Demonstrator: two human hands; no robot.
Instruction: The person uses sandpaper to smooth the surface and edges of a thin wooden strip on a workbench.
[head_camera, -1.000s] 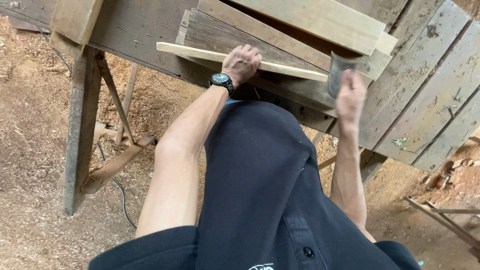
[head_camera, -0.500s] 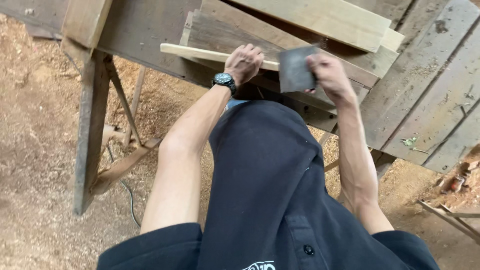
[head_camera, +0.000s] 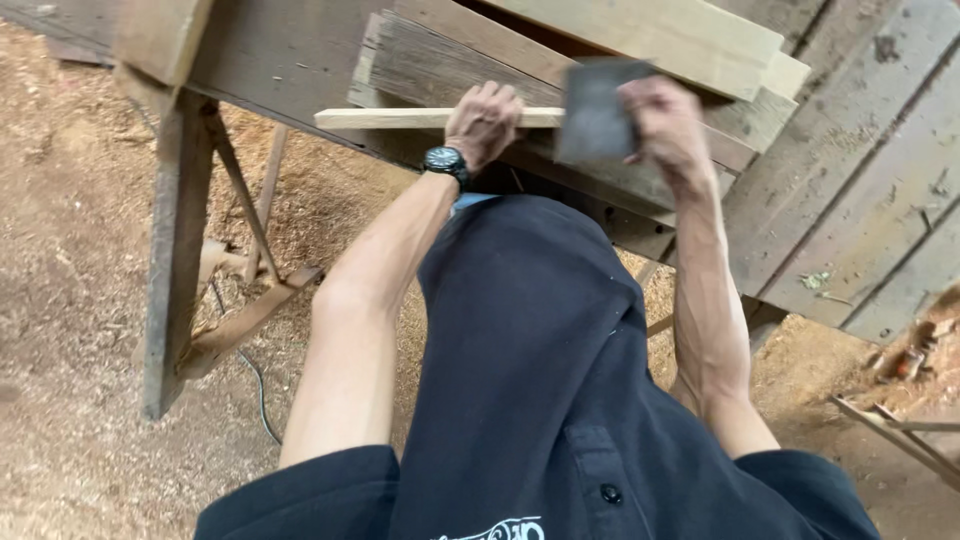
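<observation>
**Strip pinned, pad on the wood**

I see my left hand (head_camera: 485, 120) clamped over a thin strip (head_camera: 400, 118), fingers curled tight around it on the bench (head_camera: 300, 60). My right hand (head_camera: 665, 115) grips a dark sanding pad (head_camera: 595, 110), blurred, just beside the left fingers and against the strip.

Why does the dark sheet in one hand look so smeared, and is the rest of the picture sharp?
In the head view the dark grey sheet and the right hand are motion-blurred; the left hand, gripping the thin wooden strip, is fairly sharp, as is the sawdust floor; light is soft and even, without glare or hard shadows.
</observation>
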